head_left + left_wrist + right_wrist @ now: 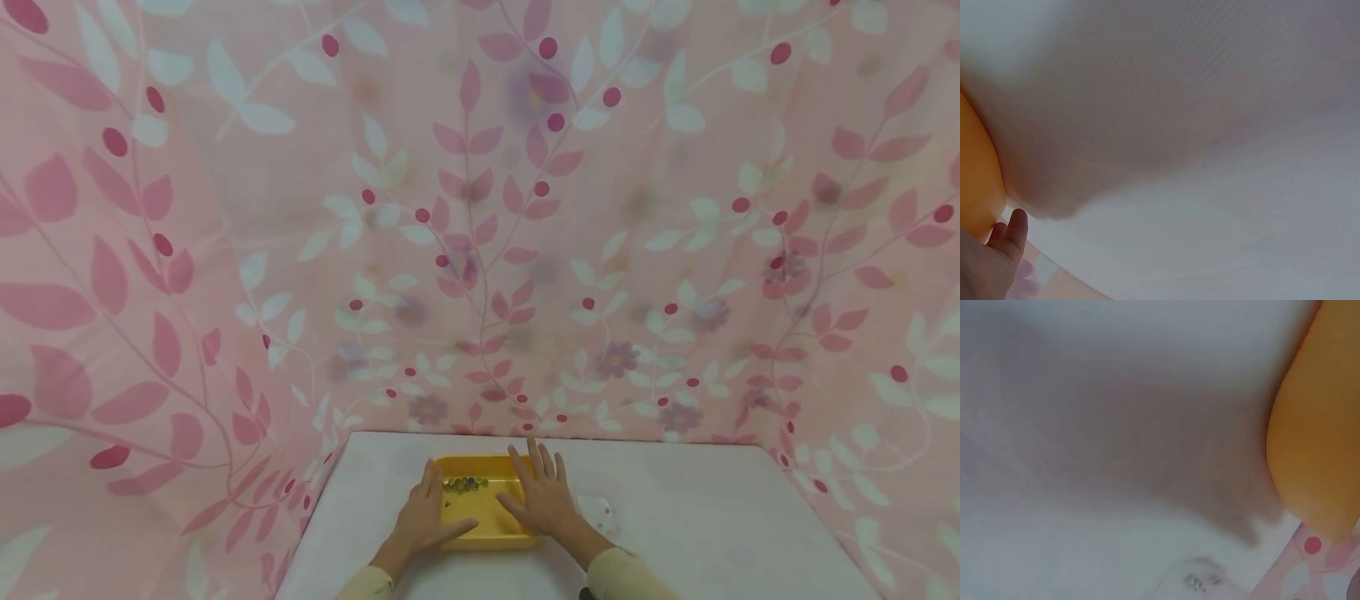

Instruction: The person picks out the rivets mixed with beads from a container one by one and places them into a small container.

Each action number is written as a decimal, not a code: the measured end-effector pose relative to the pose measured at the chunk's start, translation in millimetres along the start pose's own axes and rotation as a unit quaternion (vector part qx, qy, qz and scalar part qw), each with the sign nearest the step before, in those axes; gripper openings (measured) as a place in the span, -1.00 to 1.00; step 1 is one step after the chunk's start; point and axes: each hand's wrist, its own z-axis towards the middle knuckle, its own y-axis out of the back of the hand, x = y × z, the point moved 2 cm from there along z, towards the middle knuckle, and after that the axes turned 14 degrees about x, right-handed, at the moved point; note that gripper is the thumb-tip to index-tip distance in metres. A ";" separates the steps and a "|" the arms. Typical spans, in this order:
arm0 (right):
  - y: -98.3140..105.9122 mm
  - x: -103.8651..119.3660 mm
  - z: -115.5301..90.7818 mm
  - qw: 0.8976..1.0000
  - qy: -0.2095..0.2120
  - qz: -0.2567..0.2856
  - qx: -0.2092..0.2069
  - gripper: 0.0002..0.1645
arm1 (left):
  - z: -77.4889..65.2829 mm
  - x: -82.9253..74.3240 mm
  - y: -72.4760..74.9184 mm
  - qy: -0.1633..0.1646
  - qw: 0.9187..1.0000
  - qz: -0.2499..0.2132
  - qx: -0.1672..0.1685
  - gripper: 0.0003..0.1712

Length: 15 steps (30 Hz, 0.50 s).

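A yellow rectangular tray (487, 525) lies on the white table. Green glass marbles (465, 485), several of them with a darker one among them, gather at its back left. Along the tray's left side rests my left hand (420, 518), fingers stretched forward and thumb over the front corner. My right hand (546, 502) lies spread over the right rim, thumb reaching inward. In the left wrist view, left fingers (1017, 230) show beside the tray's outer wall (975, 169). The right wrist view shows the opposite wall (1316, 437), with little of the hand.
A small white dish (596, 512) with tiny metallic bits stands right of the tray, close to my right hand. One tiny dark speck (447, 503) sits inside the tray. Pink leaf-patterned curtain (480, 250) surrounds the table's back and sides.
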 end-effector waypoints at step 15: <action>-26.3 24.9 17.3 0.999 -0.001 0.039 0.024 0.03 | 3.1 -0.6 -0.9 0.024 0.999 0.020 0.007 0.44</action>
